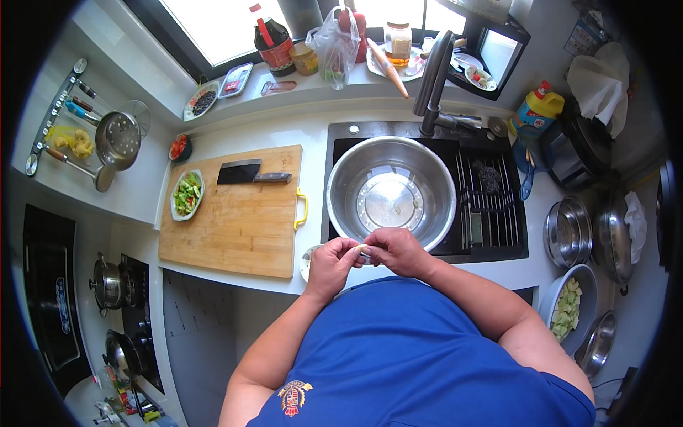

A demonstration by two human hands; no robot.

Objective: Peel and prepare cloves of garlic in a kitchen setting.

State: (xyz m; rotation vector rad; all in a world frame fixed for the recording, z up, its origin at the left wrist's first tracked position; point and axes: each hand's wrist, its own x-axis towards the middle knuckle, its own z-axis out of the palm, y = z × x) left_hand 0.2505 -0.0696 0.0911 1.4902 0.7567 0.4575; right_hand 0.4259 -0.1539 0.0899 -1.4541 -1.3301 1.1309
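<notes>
My left hand and my right hand meet at the near rim of a large steel basin. Between their fingertips they pinch a small pale piece, perhaps a garlic clove; the fingers partly hide it. The basin stands over the sink and holds some water with a few small bits in it. A small patterned dish lies partly hidden beside my left hand. Farther left, a cleaver rests on a wooden cutting board, along with a plate of chopped green and red peppers.
A black faucet rises behind the basin, and a metal rack spans the sink's right side. Steel bowls and a bowl of cut pale-green vegetable stand at the right. Bottles and jars line the windowsill. Pots stand on the stove at the left.
</notes>
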